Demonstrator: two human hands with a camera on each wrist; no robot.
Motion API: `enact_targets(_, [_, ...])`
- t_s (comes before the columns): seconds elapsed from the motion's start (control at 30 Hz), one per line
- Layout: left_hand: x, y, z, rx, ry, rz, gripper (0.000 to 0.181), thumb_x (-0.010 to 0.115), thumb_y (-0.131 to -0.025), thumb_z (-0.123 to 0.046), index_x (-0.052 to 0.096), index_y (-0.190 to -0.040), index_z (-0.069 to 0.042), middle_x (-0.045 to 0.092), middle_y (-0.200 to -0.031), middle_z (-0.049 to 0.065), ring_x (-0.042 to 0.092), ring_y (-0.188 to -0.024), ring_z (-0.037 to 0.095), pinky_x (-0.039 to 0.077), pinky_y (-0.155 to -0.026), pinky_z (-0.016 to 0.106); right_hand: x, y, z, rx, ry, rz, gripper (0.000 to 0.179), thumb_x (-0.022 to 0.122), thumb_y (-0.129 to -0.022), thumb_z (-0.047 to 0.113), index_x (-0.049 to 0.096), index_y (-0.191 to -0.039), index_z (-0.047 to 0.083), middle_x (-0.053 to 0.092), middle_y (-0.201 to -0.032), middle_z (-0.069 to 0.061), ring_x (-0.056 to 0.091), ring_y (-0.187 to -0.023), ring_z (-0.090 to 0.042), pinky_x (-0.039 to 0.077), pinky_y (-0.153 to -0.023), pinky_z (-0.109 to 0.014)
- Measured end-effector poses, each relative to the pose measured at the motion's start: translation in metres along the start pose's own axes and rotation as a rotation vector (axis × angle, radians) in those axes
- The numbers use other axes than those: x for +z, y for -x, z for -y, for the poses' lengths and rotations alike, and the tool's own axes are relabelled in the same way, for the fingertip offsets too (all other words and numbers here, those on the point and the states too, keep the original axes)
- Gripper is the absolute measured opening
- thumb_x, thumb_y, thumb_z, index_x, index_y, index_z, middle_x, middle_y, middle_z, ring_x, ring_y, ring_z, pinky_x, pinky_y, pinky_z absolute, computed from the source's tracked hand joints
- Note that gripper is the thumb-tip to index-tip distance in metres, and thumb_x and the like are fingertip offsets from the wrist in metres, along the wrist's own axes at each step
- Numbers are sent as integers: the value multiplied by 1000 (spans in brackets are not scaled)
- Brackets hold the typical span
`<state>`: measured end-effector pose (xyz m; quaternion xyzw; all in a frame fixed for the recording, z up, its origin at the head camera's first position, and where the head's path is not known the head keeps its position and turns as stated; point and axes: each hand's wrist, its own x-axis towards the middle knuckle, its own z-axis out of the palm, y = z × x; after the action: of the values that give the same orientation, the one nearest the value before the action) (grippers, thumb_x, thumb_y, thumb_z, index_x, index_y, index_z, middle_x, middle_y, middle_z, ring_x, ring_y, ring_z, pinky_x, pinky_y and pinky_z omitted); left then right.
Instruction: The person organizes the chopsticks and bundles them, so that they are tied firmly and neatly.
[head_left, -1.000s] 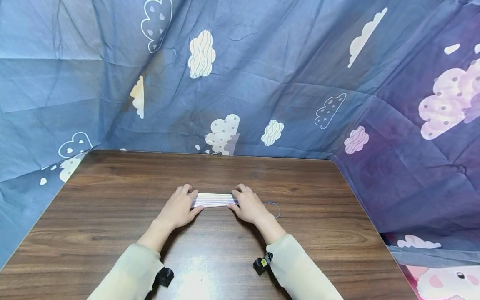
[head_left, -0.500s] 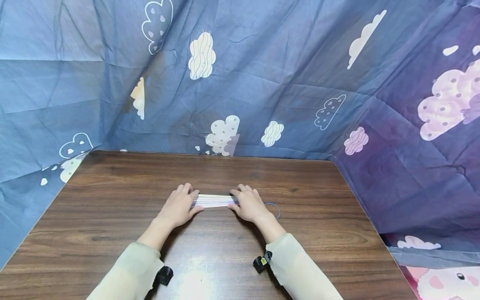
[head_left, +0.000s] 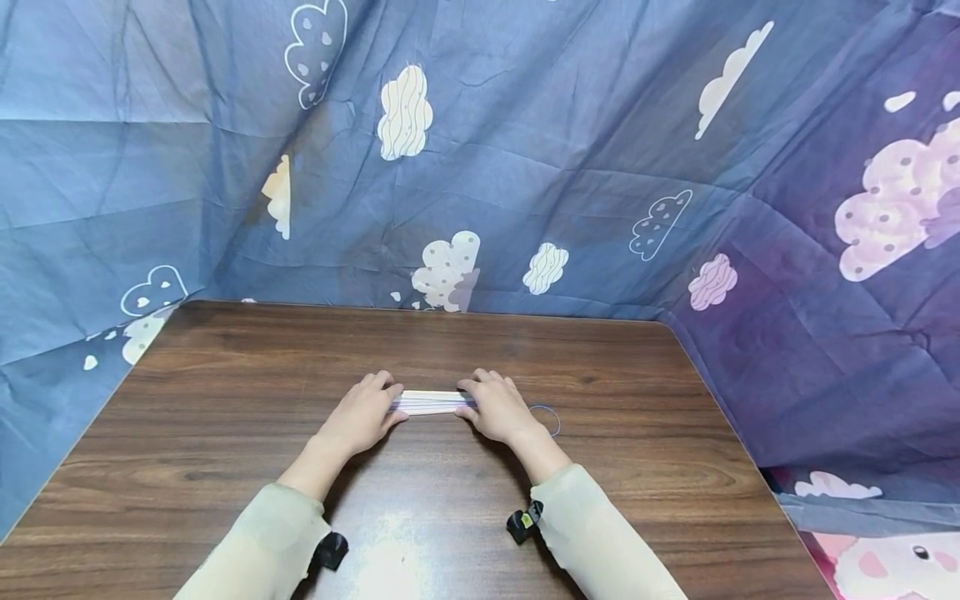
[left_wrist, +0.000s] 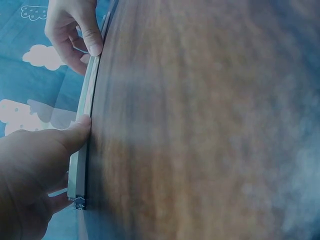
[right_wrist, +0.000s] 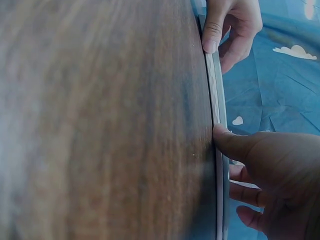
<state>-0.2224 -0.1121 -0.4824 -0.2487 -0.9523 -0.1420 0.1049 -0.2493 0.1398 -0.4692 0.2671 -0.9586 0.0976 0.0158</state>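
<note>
A long, narrow white bundle (head_left: 433, 402) with fine lengthwise lines, like pleats or strips side by side, lies crosswise on the brown wooden table (head_left: 420, 500). My left hand (head_left: 362, 417) pinches its left part, thumb on the near edge and fingers along the far one. The right part is held the same way by my right hand (head_left: 498, 410). In the left wrist view the bundle (left_wrist: 79, 172) is a low pale bar, with a dark patterned end past the left thumb. From the right wrist, the bundle (right_wrist: 216, 95) runs on beneath the right thumb. Both hands partly cover it.
A thin blue loop (head_left: 557, 422) lies on the table just right of the right hand. Blue cloth (head_left: 487, 167) with cloud prints hangs behind the table, and purple cloth (head_left: 810, 333) hangs on the right. A black wrist device (head_left: 330, 551) sits at the left sleeve.
My left hand's fingers have shifted slightly right along the bundle, and its visible stretch looks a little narrower. The right hand has barely moved; the blue loop stays in place.
</note>
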Motion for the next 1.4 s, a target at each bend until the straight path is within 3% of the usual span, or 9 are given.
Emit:
enact_targets(0.2, [2,0,0,-4,-10,-8,45,76,-90,-28,69,-120,4,57,-105,11,56,-97,30,49,-82,45,0,-1,0,4,14,9,45,68,-95,37,66,-131,12,63,-124,-8,58,-115,-29,45,-91,-45])
enact_targets(0.47, [2,-1,0,-21,25,13,42,75,-91,-27,69,-120,2,61,-113,13,60,-105,32,51,-87,48,1,-1,-1,0,6,8,39,68,-95,36,69,-127,14,63,-115,-6,59,-108,-27,47,-91,-46])
enact_targets(1.4, [5,-4,-1,-51,11,17,30,75,-90,-26,72,-111,-5,60,-101,5,59,-97,27,49,-79,44,2,-2,-3,-51,-13,-14,30,70,-94,31,71,-118,14,65,-106,-3,62,-103,-27,47,-89,-46])
